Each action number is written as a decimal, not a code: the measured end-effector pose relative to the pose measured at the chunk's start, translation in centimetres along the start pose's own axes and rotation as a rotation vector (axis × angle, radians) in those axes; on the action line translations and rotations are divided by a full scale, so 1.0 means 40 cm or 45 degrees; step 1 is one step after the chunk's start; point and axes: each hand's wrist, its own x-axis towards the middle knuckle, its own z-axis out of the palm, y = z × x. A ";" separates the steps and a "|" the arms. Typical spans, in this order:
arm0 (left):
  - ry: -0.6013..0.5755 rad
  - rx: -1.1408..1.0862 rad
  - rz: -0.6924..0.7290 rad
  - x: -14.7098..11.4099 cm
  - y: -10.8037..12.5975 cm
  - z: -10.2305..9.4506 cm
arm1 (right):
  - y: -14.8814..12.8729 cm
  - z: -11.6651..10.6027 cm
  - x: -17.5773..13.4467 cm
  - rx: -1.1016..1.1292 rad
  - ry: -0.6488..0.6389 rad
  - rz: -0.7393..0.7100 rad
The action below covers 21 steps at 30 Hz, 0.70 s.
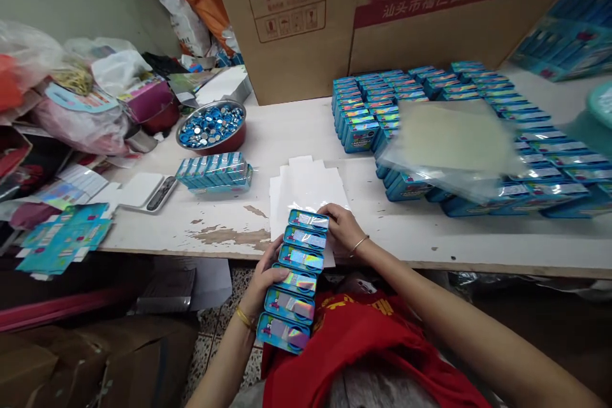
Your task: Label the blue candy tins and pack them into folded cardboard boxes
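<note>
A row of several small blue tins (297, 269) with shiny picture fronts lies slanted across my front, over the table edge and my lap. My left hand (269, 278) grips the row from its left side, thumb on top of the tins. At the far right end of the row, my right hand (343, 227) has its fingers curled against the top tin; the fingertips are partly hidden. Some clear film glints around that end. Under the row's far end lie flat white cards (306, 185) on the table.
At right, many blue boxes (361, 131) stand in rows under a stack of clear plastic sheets (449, 143). To the left are a wrapped set of blue boxes (215, 173), a metal bowl of small blue-and-silver pieces (234, 143) and a white scale (146, 192). A large carton (296, 70) stands behind.
</note>
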 end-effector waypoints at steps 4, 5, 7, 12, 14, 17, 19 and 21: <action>0.033 0.085 -0.034 0.008 -0.001 0.007 | -0.054 -0.043 0.017 -0.032 0.180 -0.174; 0.041 0.094 -0.041 0.007 -0.001 0.008 | -0.066 -0.053 0.024 -0.061 0.185 -0.203; 0.048 0.111 -0.039 0.003 0.000 0.009 | -0.080 -0.067 0.036 -0.096 0.145 -0.215; -0.017 0.114 0.067 0.002 0.006 0.013 | -0.053 -0.072 0.041 -0.069 -0.041 -0.164; -0.030 0.104 0.084 0.005 0.009 0.016 | -0.041 -0.070 0.037 -0.050 -0.085 -0.160; 0.000 0.108 0.043 0.012 0.014 0.024 | -0.036 -0.071 0.036 -0.008 -0.074 -0.167; 0.023 0.118 0.004 0.016 0.018 0.032 | -0.037 -0.075 0.040 0.041 -0.030 -0.156; 0.023 0.112 -0.009 0.022 0.022 0.041 | -0.034 -0.082 0.047 0.088 -0.008 -0.143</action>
